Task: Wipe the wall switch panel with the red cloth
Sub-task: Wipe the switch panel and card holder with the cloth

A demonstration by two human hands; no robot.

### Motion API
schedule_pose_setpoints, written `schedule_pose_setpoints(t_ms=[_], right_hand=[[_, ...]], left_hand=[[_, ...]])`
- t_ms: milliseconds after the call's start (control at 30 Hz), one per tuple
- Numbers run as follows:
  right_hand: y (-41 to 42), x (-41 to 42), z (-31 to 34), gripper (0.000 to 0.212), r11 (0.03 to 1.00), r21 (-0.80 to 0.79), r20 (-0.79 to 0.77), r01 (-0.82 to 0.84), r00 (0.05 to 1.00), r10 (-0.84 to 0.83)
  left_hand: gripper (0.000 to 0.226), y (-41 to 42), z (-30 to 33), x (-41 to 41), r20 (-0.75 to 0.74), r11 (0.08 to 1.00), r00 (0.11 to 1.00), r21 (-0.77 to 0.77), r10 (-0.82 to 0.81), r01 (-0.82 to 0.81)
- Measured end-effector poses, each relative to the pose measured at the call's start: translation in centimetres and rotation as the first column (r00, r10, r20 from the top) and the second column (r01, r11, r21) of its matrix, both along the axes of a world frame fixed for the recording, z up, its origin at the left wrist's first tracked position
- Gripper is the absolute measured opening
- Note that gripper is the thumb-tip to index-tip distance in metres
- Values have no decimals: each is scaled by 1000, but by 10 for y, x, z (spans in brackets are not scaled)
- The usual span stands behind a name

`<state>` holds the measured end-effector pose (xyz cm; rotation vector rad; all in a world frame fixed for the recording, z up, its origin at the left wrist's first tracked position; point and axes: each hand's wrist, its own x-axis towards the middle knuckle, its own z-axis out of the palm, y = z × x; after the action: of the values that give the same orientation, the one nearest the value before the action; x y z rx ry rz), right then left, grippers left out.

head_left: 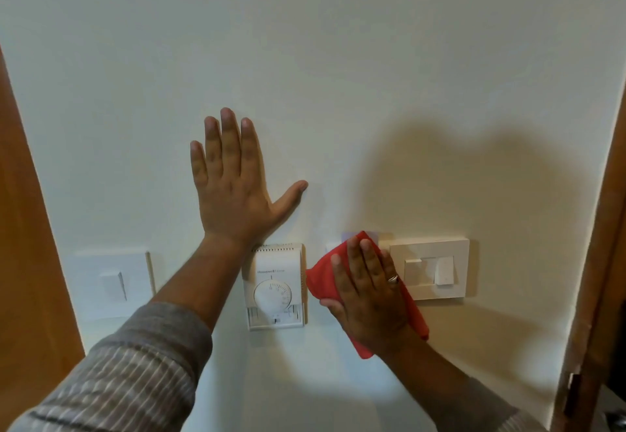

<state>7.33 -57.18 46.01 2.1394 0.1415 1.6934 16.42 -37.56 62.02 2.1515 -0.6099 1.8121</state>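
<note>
Right hand point(371, 296) presses the cloth point(323, 279) flat under extended fingers point(367, 258), panel point(430, 270) touching at 3 o'clock. Left hand point(233, 180) lies splayed, released, on the wall point(338, 58).

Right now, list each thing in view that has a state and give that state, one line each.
left hand: open, flat on the wall, holding nothing
right hand: flat, pressing the cloth to the wall
red cloth: bunched under the right hand, between thermostat and right-side switch panel
thermostat: uncovered, untouched
right-side switch panel: mostly uncovered
left-side switch plate: untouched
</note>
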Motion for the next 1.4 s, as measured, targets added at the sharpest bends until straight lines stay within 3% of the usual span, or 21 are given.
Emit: schedule_pose_setpoints(t_ms=[233, 500, 700, 867, 900, 1033, 1100, 1167, 1300, 1333, 1400], right_hand=[[-30, -5, -14, 65, 933, -355, -53, -53, 998, 37], [-9, 7, -16, 72, 995, -97, 33, 22, 999, -19], [-32, -11, -1, 63, 931, -360, -57, -69, 997, 51], [0, 0, -3, 69, 1000, 10, 28, -8, 1000, 7], [-1, 1, -4, 70, 1000, -14, 21, -5, 1000, 5], [-32, -11, -3, 65, 921, -375, -105, -104, 992, 70], [-41, -13, 1, 61, 900, -413, -153, -140, 985, 83], [-34, -13, 4, 63, 938, -331, -109, -105, 991, 72], [-9, -4, -2, 67, 1000, -14, -6, -8, 1000, 8], [-8, -2, -4, 68, 1000, 6, -3, 1, 1000, -1], [-16, -2, -11, 71, 994, -112, -27, -11, 1000, 8]], left_hand=[[112, 1, 0, 2, 14, 1000, 1000, 3, 1, -1], [111, -1, 0, 1, 7, 1000, 1000, -9, 1, -1], [111, 0, 2, -3, -8, 1000, 1000, -2, 3, -3], [111, -2, 2, -5, -25, 1000, 1000, -12, 3, -4], [111, -2, 2, -5, -29, 1000, 1000, -12, 3, -3], [111, 0, 3, -7, -32, 1000, 999, 0, 0, 0], [111, 1, 2, -6, -29, 1000, 1000, 1, -6, 6], [111, 1, 2, -5, -26, 1000, 1000, 4, -8, 8], [111, 0, 0, -2, -23, 1000, 1000, -5, -7, 7], [111, 1, 0, -1, -19, 1000, 1000, -5, -9, 9], [111, 1, 0, 0, -8, 1000, 1000, -4, -8, 8]])
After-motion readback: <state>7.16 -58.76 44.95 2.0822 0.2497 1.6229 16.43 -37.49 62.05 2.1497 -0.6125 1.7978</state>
